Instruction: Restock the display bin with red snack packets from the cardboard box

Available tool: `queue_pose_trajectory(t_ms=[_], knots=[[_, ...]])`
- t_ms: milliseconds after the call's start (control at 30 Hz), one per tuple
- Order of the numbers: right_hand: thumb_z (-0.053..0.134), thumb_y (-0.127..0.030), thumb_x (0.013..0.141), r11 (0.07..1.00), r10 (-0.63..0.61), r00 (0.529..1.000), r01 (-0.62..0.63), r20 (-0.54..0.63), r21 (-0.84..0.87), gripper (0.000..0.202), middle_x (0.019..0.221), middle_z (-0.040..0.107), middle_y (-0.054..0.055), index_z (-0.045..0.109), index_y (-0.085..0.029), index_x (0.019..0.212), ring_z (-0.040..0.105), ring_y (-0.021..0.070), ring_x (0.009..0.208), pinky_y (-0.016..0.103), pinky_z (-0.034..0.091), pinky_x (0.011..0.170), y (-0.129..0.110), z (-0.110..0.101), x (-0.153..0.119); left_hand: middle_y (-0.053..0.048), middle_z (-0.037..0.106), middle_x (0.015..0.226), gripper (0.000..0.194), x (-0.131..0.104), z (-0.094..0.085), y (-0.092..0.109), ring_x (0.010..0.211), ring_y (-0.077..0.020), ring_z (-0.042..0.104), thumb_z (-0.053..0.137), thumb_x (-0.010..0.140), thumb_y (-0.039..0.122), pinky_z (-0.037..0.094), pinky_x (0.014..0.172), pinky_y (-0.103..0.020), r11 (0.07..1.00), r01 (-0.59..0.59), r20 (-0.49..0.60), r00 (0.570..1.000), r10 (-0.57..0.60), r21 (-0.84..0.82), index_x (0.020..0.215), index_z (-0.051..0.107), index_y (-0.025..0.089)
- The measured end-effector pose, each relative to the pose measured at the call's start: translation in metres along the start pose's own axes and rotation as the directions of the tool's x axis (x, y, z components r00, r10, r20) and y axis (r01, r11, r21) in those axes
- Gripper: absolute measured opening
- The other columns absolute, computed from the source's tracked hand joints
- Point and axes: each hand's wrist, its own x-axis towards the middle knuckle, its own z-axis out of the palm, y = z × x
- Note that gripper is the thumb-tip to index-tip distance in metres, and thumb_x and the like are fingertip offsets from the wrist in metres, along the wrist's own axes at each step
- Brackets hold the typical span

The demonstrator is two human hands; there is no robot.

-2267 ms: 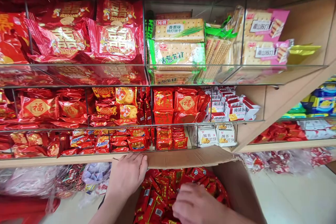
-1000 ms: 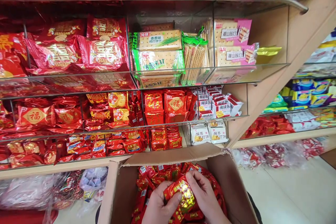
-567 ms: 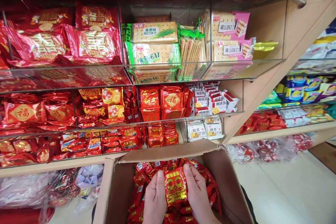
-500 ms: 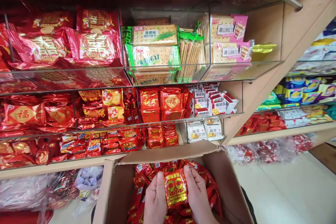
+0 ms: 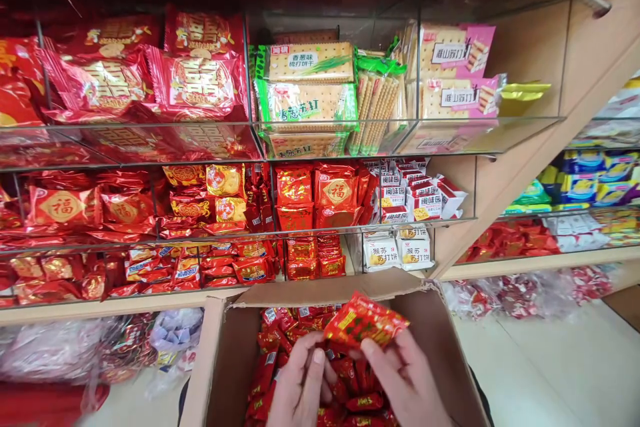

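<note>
Above an open cardboard box point(image 5: 453, 363) full of small red packets point(image 5: 263, 373), my right hand point(image 5: 405, 377) grips a red and gold packet point(image 5: 367, 321), which is tilted with its left end toward my other hand. My left hand point(image 5: 303, 380) is at the packet's lower left, thumb up and fingers curled; whether it pinches anything is hidden.
Behind the box, clear-fronted shelves point(image 5: 310, 233) hold red packets, green-edged crackers point(image 5: 313, 103) and white packets point(image 5: 397, 250). A slanted wooden panel point(image 5: 520, 153) rises at the right. Plastic bags point(image 5: 55, 347) lie under the shelf at the left.
The packet, earlier upright between both hands, is now tilted and raised to the right in my right hand. My left hand has come off its side. The view has shifted slightly left.
</note>
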Motion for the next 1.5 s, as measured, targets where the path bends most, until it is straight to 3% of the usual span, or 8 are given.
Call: queue_pose_trajectory(t_ms=[67, 133, 200, 300, 433, 533, 800, 1500], knots=[[0.051, -0.032, 0.079, 0.926, -0.252, 0.966, 0.260, 0.066, -0.275, 0.024, 0.093, 0.061, 0.008, 0.051, -0.019, 0.099, 0.058, 0.0190, 0.084, 0.030, 0.047, 0.074, -0.020, -0.020, 0.020, -0.004, 0.065, 0.078, 0.028, 0.018, -0.028, 0.011, 0.066, -0.0146, 0.059, 0.044, 0.081, 0.036, 0.047, 0.059, -0.024, 0.933, -0.269, 0.105, 0.962, 0.250, 0.240, 0.103, 0.054, 0.021], [0.046, -0.025, 0.081, 0.732, -0.403, 0.891, 0.451, 0.209, -0.511, 0.020, 0.098, 0.058, 0.008, 0.050, -0.020, 0.100, 0.054, 0.0191, 0.090, 0.032, 0.043, 0.081, -0.035, -0.031, 0.047, -0.004, 0.064, 0.083, 0.021, 0.047, -0.059, 0.022, 0.079, -0.0176, 0.059, 0.046, 0.079, 0.032, 0.045, 0.074, -0.029, 0.745, -0.466, 0.191, 0.882, 0.430, 0.477, 0.094, 0.058, 0.022], [0.042, -0.019, 0.083, 0.554, -0.399, 0.845, 0.532, 0.357, -0.640, 0.018, 0.096, 0.057, 0.007, 0.052, -0.020, 0.098, 0.052, 0.0188, 0.089, 0.033, 0.041, 0.081, -0.041, -0.028, 0.078, -0.004, 0.064, 0.084, 0.022, 0.076, -0.084, 0.027, 0.081, -0.0180, 0.058, 0.042, 0.082, 0.032, 0.044, 0.076, -0.030, 0.629, -0.444, 0.195, 0.883, 0.426, 0.638, 0.093, 0.058, 0.021], [0.043, -0.014, 0.081, 0.397, -0.266, 0.840, 0.543, 0.474, -0.740, 0.019, 0.094, 0.058, 0.007, 0.053, -0.017, 0.096, 0.051, 0.0193, 0.090, 0.032, 0.040, 0.080, -0.033, -0.003, 0.125, -0.002, 0.064, 0.088, 0.026, 0.104, -0.096, 0.025, 0.079, -0.0167, 0.059, 0.035, 0.084, 0.034, 0.044, 0.069, -0.027, 0.533, -0.327, 0.163, 0.929, 0.331, 0.780, 0.093, 0.056, 0.022], [0.046, -0.016, 0.079, 0.315, -0.093, 0.867, 0.492, 0.489, -0.812, 0.020, 0.098, 0.059, 0.009, 0.053, -0.015, 0.098, 0.053, 0.0191, 0.093, 0.028, 0.039, 0.080, -0.009, 0.039, 0.174, -0.002, 0.063, 0.071, 0.027, 0.105, -0.089, 0.017, 0.068, -0.0191, 0.058, 0.033, 0.085, 0.030, 0.040, 0.061, -0.029, 0.280, -0.288, 0.184, 0.921, 0.344, 0.916, 0.080, 0.058, 0.021], [0.047, -0.016, 0.078, 0.292, -0.053, 0.856, 0.505, 0.514, -0.812, 0.022, 0.099, 0.059, 0.011, 0.053, -0.014, 0.099, 0.055, 0.0197, 0.092, 0.027, 0.039, 0.078, 0.003, 0.061, 0.192, -0.002, 0.060, 0.064, 0.025, 0.098, -0.085, 0.017, 0.064, -0.0189, 0.057, 0.035, 0.084, 0.027, 0.038, 0.061, -0.030, 0.187, -0.314, 0.216, 0.887, 0.409, 0.931, 0.077, 0.058, 0.020], [0.041, -0.018, 0.082, 0.233, -0.044, 0.828, 0.552, 0.559, -0.800, 0.031, 0.102, 0.060, 0.013, 0.046, -0.013, 0.112, 0.057, 0.0211, 0.091, 0.028, 0.039, 0.077, 0.017, 0.076, 0.202, -0.003, 0.060, 0.064, 0.025, 0.100, -0.089, 0.017, 0.064, -0.0183, 0.055, 0.035, 0.084, 0.024, 0.037, 0.061, -0.030, 0.162, -0.359, 0.267, 0.871, 0.413, 0.919, 0.073, 0.057, 0.019], [0.047, -0.021, 0.081, 0.234, -0.034, 0.879, 0.470, 0.476, -0.851, 0.030, 0.112, 0.055, 0.013, 0.049, -0.013, 0.111, 0.052, 0.0226, 0.102, 0.031, 0.037, 0.087, 0.026, 0.073, 0.213, -0.003, 0.060, 0.066, 0.024, 0.101, -0.089, 0.009, 0.068, -0.0184, 0.056, 0.036, 0.084, 0.023, 0.036, 0.062, -0.031, 0.168, -0.384, 0.286, 0.861, 0.420, 0.908, 0.073, 0.056, 0.018]])
